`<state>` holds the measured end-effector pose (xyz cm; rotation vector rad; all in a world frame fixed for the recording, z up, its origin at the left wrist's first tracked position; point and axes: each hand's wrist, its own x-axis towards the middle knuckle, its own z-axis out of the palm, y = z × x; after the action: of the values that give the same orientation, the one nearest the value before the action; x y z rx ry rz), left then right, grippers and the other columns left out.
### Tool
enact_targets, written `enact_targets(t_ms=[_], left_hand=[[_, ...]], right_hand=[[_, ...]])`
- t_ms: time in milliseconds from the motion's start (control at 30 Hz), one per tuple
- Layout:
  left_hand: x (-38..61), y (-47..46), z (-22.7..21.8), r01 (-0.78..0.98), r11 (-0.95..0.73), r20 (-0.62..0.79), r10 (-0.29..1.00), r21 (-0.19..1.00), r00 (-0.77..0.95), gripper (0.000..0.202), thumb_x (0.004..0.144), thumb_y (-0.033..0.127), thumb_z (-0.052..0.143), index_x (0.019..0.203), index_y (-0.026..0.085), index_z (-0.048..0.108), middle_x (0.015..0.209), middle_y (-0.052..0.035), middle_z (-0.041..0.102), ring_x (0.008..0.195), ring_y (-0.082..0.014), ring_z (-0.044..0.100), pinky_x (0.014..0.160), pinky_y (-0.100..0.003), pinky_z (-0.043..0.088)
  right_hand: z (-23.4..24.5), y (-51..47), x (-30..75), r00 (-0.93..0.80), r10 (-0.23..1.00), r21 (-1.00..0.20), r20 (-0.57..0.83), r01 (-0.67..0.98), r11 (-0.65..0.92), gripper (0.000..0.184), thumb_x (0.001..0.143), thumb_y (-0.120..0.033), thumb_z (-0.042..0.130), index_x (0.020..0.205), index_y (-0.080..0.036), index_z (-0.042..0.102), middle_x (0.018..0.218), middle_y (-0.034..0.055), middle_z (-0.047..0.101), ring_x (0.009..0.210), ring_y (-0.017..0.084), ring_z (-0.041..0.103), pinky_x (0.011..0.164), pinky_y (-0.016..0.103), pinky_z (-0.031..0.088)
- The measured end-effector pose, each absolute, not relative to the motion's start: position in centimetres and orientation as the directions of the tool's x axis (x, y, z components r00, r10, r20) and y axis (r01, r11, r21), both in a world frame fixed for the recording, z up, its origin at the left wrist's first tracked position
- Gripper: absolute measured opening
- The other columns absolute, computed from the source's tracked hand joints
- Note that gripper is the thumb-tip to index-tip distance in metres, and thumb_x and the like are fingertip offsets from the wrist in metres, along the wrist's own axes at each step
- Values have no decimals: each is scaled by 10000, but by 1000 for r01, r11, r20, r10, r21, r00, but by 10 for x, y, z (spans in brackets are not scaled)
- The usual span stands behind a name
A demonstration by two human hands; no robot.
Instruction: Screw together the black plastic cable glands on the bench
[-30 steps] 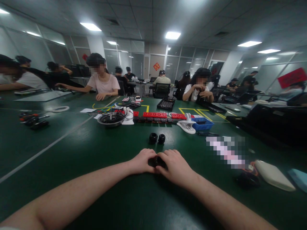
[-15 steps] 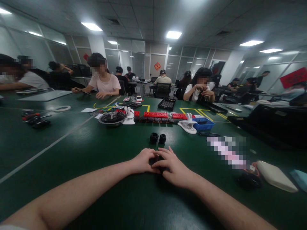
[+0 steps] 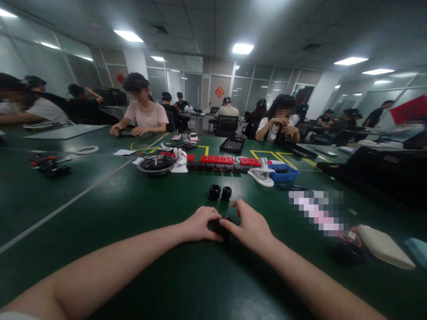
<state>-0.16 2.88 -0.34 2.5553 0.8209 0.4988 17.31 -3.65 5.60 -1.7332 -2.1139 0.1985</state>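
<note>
Over the near middle of the green table, my left hand (image 3: 201, 225) pinches a black ridged plastic part (image 3: 225, 227) that looks like a cable gland. Fingers cover much of it. My right hand (image 3: 252, 225) is on the part's right side, its thumb touching the top while the index finger is raised and spread away. Just beyond both hands stand two similar black parts, a larger cable gland (image 3: 214, 192) and a smaller cable gland (image 3: 226, 193), side by side and upright.
Farther back run a row of red and black blocks (image 3: 216, 160), a metal bowl (image 3: 156, 165), white clamp stands (image 3: 263, 173) and a blue bin (image 3: 283, 171). Tools (image 3: 50, 165) lie left; a cream case (image 3: 383, 246) lies right. People sit across the table.
My right hand has loosened from around the black part: its fingers have lifted and spread to the right, with the thumb still touching. My left hand stays in place.
</note>
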Motion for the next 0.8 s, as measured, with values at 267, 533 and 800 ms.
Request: enact_targets(t_ms=[267,533,800], left_hand=[[0,27,-2,470,-742,201,614,478,763,382,614,461,700,866,195,595,887,-3,539,850,-191,494,777,-296,352],[0,26,-2,473,-726,210,631,499,747,388,597,453,718,858,187,608,877,-2,549,843,-187,502,778,-288,353],[-1,23,6,531,-698,164,666,481,728,416,589,498,711,888,221,633,901,-7,537,883,-210,483,795,-329,336]], right_hand=[[55,-44,160,-221,959,-116,175,963,243,308,741,-479,543,811,-179,541,820,53,566,758,188,541,603,270,386],[67,-42,171,-492,858,-157,146,845,511,235,761,-267,570,982,-190,600,893,55,601,856,194,506,741,316,370],[76,-33,187,-687,722,-348,85,658,668,461,739,-73,537,1161,-258,527,1142,-5,578,913,183,486,787,329,395]])
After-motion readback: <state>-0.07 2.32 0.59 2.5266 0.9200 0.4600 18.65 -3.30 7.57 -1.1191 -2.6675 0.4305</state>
